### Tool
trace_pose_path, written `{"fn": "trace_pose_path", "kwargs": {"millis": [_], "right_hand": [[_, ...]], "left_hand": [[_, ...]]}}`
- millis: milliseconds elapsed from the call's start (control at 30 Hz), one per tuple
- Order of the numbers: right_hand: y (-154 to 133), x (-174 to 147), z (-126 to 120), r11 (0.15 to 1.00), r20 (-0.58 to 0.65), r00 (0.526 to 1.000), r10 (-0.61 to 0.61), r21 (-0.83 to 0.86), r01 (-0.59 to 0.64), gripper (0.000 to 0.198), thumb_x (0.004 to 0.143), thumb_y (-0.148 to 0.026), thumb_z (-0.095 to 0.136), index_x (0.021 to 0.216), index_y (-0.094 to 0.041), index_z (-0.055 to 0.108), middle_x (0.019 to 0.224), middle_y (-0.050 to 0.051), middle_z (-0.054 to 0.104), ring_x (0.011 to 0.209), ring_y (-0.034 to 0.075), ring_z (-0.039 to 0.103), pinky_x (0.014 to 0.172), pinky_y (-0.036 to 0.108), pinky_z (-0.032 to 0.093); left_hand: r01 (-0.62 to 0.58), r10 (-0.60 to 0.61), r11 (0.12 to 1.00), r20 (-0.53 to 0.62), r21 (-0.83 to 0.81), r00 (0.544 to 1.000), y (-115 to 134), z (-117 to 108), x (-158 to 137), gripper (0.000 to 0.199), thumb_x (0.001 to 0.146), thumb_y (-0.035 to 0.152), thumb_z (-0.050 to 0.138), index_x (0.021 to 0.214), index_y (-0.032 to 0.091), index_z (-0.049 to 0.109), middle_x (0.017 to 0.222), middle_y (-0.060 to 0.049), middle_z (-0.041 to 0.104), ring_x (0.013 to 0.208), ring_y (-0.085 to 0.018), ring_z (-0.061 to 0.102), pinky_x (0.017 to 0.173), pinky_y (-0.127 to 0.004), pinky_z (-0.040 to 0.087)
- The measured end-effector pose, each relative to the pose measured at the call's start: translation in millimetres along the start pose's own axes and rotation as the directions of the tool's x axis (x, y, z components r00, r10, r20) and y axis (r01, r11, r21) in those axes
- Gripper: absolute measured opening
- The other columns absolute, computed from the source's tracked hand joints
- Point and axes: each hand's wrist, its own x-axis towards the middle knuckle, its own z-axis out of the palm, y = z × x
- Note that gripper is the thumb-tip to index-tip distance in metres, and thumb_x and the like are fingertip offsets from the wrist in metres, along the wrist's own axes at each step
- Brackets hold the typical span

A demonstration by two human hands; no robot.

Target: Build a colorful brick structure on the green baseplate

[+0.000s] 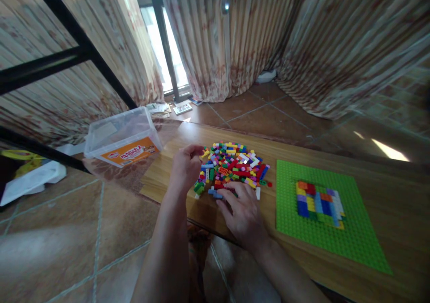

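- Head view: left hand (187, 165) curled beside multicoloured plastic-brick pile (231, 162); right hand (242, 209) bent over blue plastic brick (212, 192); cannot tell whether either pinches.
- Likely picking; next needs fingertip precision.

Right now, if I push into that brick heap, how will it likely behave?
The brick heap looks like many small loose pieces, so it will probably spread rather than move as one. Being mostly boxy, they should slide more than roll on the smooth-looking wooden table. Each piece looks small, so likely light.
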Motion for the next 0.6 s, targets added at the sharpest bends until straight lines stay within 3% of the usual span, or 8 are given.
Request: {"fn": "trace_pose_path", "kwargs": {"millis": [200, 300, 467, 533, 600], "right_hand": [[-2, 3, 0, 0.997, -0.004, 0.999, 0.046, 0.068, -0.046, 0.011, 0.092, -0.021, 0.054, 0.093, -0.019, 0.066, 0.102, 0.009, 0.063, 0.097, 0.023, 0.054, 0.088, 0.040, 0.043], [0, 6, -5, 0.966, -0.023, 0.986, 0.163, 0.207, -0.155, 0.013, 0.094, -0.025, 0.052, 0.093, -0.020, 0.064, 0.097, 0.008, 0.065, 0.094, 0.023, 0.057, 0.086, 0.038, 0.045], [9, 11, -18, 0.751, 0.047, 0.882, 0.469, 0.505, -0.426, 0.023, 0.093, -0.039, 0.051, 0.094, -0.020, 0.065, 0.084, 0.004, 0.069, 0.076, 0.019, 0.063, 0.067, 0.030, 0.048], [12, 14, -22, 0.636, 0.086, 0.841, 0.534, 0.615, -0.466, 0.025, 0.089, -0.043, 0.055, 0.092, -0.020, 0.065, 0.080, 0.003, 0.070, 0.073, 0.018, 0.063, 0.064, 0.028, 0.049], [15, 18, -26, 0.536, 0.116, 0.817, 0.565, 0.700, -0.471, 0.027, 0.086, -0.045, 0.058, 0.089, -0.019, 0.065, 0.077, 0.002, 0.069, 0.071, 0.017, 0.063, 0.062, 0.027, 0.049]], "left_hand": [[-0.019, 0.019, 0.999, 0.023, 0.026, 1.000, -6, -3, 1, 0.028, 0.078, 0.021, 0.049, 0.090, 0.015, 0.073, 0.084, -0.005, 0.073, 0.067, -0.014, 0.063, 0.063, -0.024, 0.050], [-0.023, 0.021, 0.999, 0.070, 0.031, 0.997, -5, -2, -1, 0.027, 0.079, 0.023, 0.050, 0.091, 0.015, 0.073, 0.083, -0.006, 0.072, 0.069, -0.015, 0.063, 0.061, -0.024, 0.049], [-0.020, 0.022, 1.000, 0.184, -0.014, 0.983, 3, 0, -7, 0.026, 0.079, 0.029, 0.055, 0.089, 0.013, 0.073, 0.071, -0.003, 0.067, 0.063, -0.013, 0.058, 0.055, -0.022, 0.043], [-0.026, 0.053, 0.996, 0.304, -0.090, 0.951, 11, 3, -12, 0.025, 0.079, 0.032, 0.058, 0.086, 0.013, 0.072, 0.068, -0.001, 0.065, 0.061, -0.012, 0.055, 0.055, -0.021, 0.041], [-0.020, 0.106, 0.980, 0.440, -0.196, 0.892, 20, 7, -18, 0.026, 0.079, 0.035, 0.059, 0.086, 0.013, 0.071, 0.069, 0.000, 0.063, 0.061, -0.010, 0.053, 0.056, -0.020, 0.041]]}}
